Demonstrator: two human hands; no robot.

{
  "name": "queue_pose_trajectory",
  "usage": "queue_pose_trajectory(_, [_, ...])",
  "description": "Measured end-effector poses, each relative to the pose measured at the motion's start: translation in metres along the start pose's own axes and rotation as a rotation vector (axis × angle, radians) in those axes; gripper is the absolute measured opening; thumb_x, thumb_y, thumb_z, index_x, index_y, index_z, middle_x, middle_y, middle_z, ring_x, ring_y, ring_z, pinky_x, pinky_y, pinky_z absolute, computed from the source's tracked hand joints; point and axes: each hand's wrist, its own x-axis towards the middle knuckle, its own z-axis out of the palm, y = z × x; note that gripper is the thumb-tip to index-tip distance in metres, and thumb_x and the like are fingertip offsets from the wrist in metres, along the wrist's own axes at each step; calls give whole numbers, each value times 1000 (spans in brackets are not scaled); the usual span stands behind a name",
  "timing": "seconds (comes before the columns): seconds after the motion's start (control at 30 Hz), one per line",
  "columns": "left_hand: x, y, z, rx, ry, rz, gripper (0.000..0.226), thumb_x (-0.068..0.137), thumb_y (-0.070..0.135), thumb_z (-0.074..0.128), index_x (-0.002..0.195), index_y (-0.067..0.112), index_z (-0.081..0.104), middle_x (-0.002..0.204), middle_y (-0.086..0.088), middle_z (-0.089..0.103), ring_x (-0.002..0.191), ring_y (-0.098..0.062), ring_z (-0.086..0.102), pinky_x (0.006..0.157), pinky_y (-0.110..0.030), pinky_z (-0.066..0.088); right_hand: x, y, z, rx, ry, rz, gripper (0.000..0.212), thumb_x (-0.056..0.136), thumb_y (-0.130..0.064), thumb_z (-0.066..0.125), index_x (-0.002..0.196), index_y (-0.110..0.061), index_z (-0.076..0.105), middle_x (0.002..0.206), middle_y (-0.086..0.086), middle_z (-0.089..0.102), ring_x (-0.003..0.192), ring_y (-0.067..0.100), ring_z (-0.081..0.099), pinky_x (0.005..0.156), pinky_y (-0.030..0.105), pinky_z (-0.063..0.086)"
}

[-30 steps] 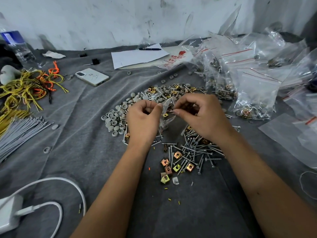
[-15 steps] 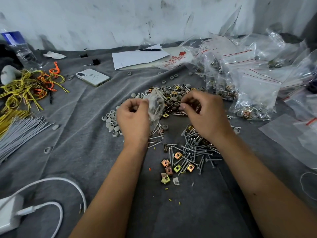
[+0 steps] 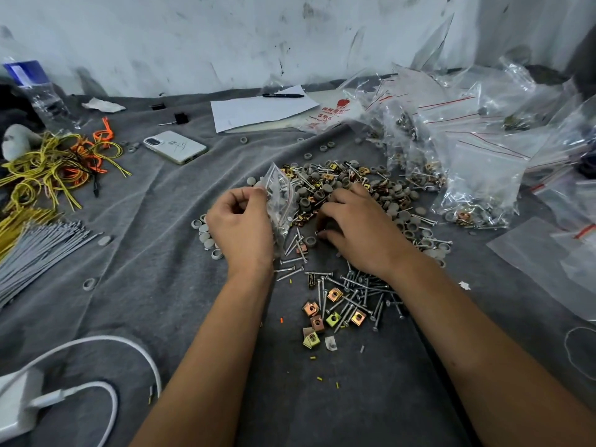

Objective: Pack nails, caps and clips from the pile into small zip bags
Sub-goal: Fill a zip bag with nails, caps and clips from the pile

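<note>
Clear zip bag, pinched by left hand, may sag and spill nails while right hand curls into pile, grasp unclear.

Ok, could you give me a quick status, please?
Left hand holds zip bag. Right hand down on pile, grasp unclear. Nothing obstructing.

Phone, paper w/ pen, charger.

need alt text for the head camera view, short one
A person's left hand holds a small zip bag partly filled with hardware while the right hand reaches into a pile of nails, caps and clips on a grey cloth. Filled bags lie to the right.
</note>
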Motion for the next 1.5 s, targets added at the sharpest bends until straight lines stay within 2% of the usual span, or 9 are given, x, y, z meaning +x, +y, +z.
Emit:
queue_pose_trajectory(0.2, [-3,-2,3,33,-109,3,20,91,14,70,71,14,65,68,-12,52,66,-26,44,65,-41,40,-4,0,-3,135,28,42,17,102,-29,60,112,-15,64,112,-1,64,110,17,49,95,34,45])
queue_pose_trajectory(0.37, [-9,-1,5,123,-199,59,21,92,13,70,72,18,65,66,-4,59,62,-20,50,62,-38,45,-9,2,-10,607,200,162,9,100,-12,63,104,-18,68,95,-14,66,91,-8,62,76,5,46])
queue_pose_trajectory(0.53, [-10,-3,5,157,-235,73,21,93,10,69,73,13,65,63,-7,59,59,-21,52,60,-38,46,-11,2,-12,810,249,121,18,97,-7,67,107,-19,75,101,-7,74,97,6,68,86,19,55])
queue_pose_trajectory(0.8, [-17,-3,9,214,-330,126,16,93,10,71,77,12,68,62,1,61,55,-12,53,52,-24,44,-11,-1,-8,654,383,70,16,83,-7,82,95,-13,74,87,-7,73,82,7,70,75,26,59])
queue_pose_trajectory(1.07, [-8,-5,4,106,-217,41,13,90,17,70,79,11,70,64,-5,60,58,-20,52,57,-36,44,-10,-1,-9,625,484,98,6,90,-13,77,95,-14,75,89,-6,73,84,4,68,75,21,56])
queue_pose_trajectory(1.13, [-5,-4,3,33,-132,13,13,86,20,70,76,11,70,65,-8,58,62,-23,49,61,-41,43,-9,3,-7,514,429,94,7,91,-16,76,98,-17,75,95,-6,74,86,4,65,80,24,54])
queue_pose_trajectory(1.27, [4,-1,0,-46,60,-11,17,86,12,70,70,17,68,66,-3,59,67,-23,52,67,-39,46,1,0,4,181,115,-23,31,97,-25,66,128,-19,68,129,-1,65,124,18,48,108,42,42])
queue_pose_trajectory(1.4, [8,-1,-3,-89,108,-17,15,82,15,69,67,17,65,68,-7,56,67,-24,49,66,-38,44,14,-14,9,8,-4,-124,43,98,-18,63,141,-19,60,138,0,54,130,24,41,103,46,46])
queue_pose_trajectory(1.5, [9,-3,-2,-89,109,-9,19,85,12,69,67,16,63,68,-10,55,67,-24,47,65,-37,41,20,-18,9,48,-26,-117,40,95,-11,66,134,-13,62,135,3,54,123,25,49,101,44,48])
